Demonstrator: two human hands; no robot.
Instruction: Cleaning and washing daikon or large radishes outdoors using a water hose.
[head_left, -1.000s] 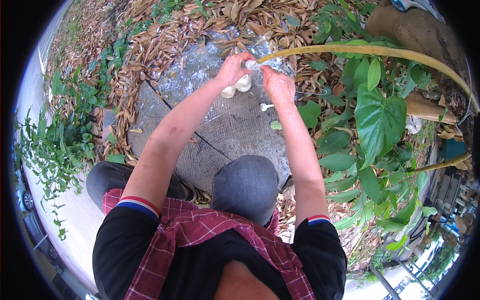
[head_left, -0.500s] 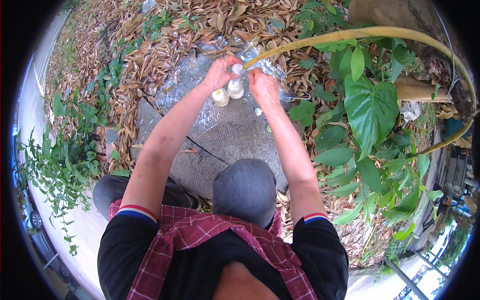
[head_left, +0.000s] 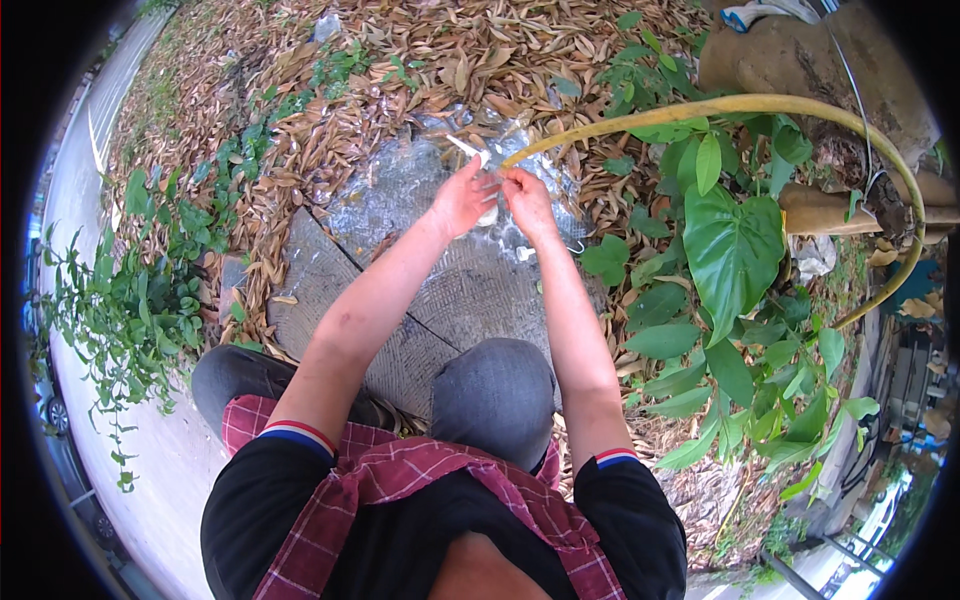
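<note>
Since the earlier frame, the left hand [head_left: 465,200] has opened out over the far part of the round slab [head_left: 470,290], and a slim white piece [head_left: 465,147] now juts out at a slant beyond its fingertips. From where I stand, the slab is the biggest thing here. A yellow hose [head_left: 720,103] arches in from its right, ending above its far part. The right hand [head_left: 527,203] meets that end, thumb and fingers drawn in narrow on it. The left fingers are spread wide; I cannot tell whether its thumb grips the white piece or merely touches it. Below the hands, on the slab, a pale bottle [head_left: 489,215] is mostly hidden. A small white plug [head_left: 524,253] sits just beside the right wrist. To handle this well, I'd keep the right pinch close to the hose's tip, since that arch probably springs, and steady the white piece with thumb and forefinger.
</note>
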